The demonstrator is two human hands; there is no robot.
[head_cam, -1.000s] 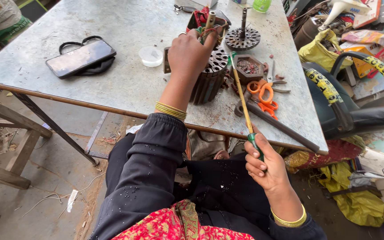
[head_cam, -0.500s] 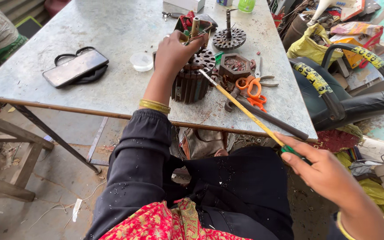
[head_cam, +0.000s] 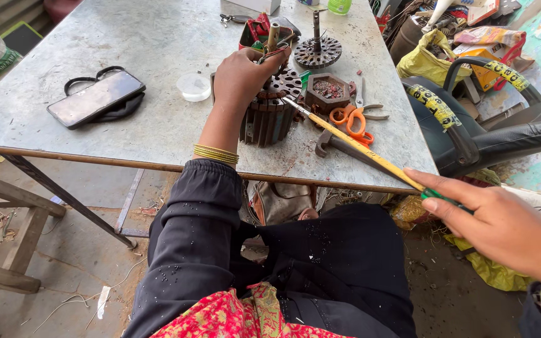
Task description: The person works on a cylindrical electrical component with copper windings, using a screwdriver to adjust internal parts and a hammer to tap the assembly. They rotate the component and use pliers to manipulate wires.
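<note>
My left hand (head_cam: 240, 79) rests on top of a dark slotted metal motor core (head_cam: 269, 114) that stands upright on the grey table (head_cam: 158, 44), fingers curled over its top edge. My right hand (head_cam: 499, 225), low at the right and off the table, grips the green handle of a long thin yellow tool (head_cam: 355, 142). The tool slants up to the left, and its tip reaches the core's upper right side.
A phone on a black pouch (head_cam: 95, 98) lies at the left, a small white lid (head_cam: 193, 87) near the core. Orange scissors (head_cam: 353, 121), a hammer (head_cam: 345, 145), a hexagonal dish of small parts (head_cam: 327, 91) and a toothed disc on a shaft (head_cam: 316, 51) sit to the right. A black chair (head_cam: 489, 134) stands beside the table.
My right hand has swung out to the right and lowered, laying the yellow tool from nearly upright to a shallow slant with its tip at the core. My left hand stays on the core.
</note>
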